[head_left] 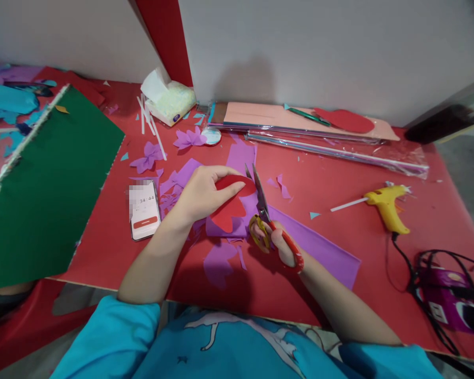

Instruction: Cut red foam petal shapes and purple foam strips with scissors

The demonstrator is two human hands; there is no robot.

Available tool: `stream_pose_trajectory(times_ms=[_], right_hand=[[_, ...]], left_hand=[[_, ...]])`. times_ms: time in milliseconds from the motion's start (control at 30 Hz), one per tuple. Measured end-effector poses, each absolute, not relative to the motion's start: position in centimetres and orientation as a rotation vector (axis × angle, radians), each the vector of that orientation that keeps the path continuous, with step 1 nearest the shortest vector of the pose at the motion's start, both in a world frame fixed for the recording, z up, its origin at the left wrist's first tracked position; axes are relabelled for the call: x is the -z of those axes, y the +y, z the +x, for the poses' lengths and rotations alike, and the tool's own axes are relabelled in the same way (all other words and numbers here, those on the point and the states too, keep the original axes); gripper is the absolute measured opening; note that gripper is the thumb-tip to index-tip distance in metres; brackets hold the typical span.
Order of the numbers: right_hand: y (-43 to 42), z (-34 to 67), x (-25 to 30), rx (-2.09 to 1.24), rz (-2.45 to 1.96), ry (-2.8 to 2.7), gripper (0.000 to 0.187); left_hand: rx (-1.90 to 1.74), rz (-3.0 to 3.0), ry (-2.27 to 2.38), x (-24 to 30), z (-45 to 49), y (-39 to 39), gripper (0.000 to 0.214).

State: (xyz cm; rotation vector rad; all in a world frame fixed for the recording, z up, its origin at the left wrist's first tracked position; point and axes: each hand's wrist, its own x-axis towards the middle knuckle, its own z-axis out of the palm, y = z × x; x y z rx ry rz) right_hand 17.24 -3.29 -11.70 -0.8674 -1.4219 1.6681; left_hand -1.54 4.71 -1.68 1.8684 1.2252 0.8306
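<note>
My left hand [211,192] pinches a red paper cutout [231,210] with a lobed, curved outline, thumb on top. In my right hand [282,245] is a pair of scissors [262,202] with one red and one yellow handle loop. The blades are apart and point away from me, close to the right edge of the red paper. Beneath both hands lie purple paper pieces [316,242] and scraps. A purple petal-shaped cutout [220,263] rests nearer to me.
A phone [145,210] showing a timer lies left of my left hand. Purple paper flowers [189,138], a tissue pack [171,102] and white sticks [154,129] sit behind. A yellow glue gun [389,208] with a black cord is at right; a green board [51,184] is at left.
</note>
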Motion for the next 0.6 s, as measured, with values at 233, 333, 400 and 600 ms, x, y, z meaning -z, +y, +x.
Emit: stream_pose_trajectory(times_ms=[233,333,400,600], right_hand=[[-3.36,17.46,11.52,-1.724,-0.896,-1.419,0.055],[-3.4,17.48,11.4,-1.736,-0.905,-1.406,0.055],[-3.42,17.5,11.44,-1.741,-0.914,-1.404,0.055],[-3.26,17.81,11.78,-1.676,-1.013,-1.494,0.058]], left_hand=[[-0.807,1.892,1.243,1.56,-1.59,4.77,0.018],[-0.811,1.904,1.249,1.62,-1.63,4.81,0.017],[-0.812,1.905,1.247,1.67,-1.66,4.85,0.017],[-0.781,1.912,1.222,1.71,-1.88,4.99,0.019]])
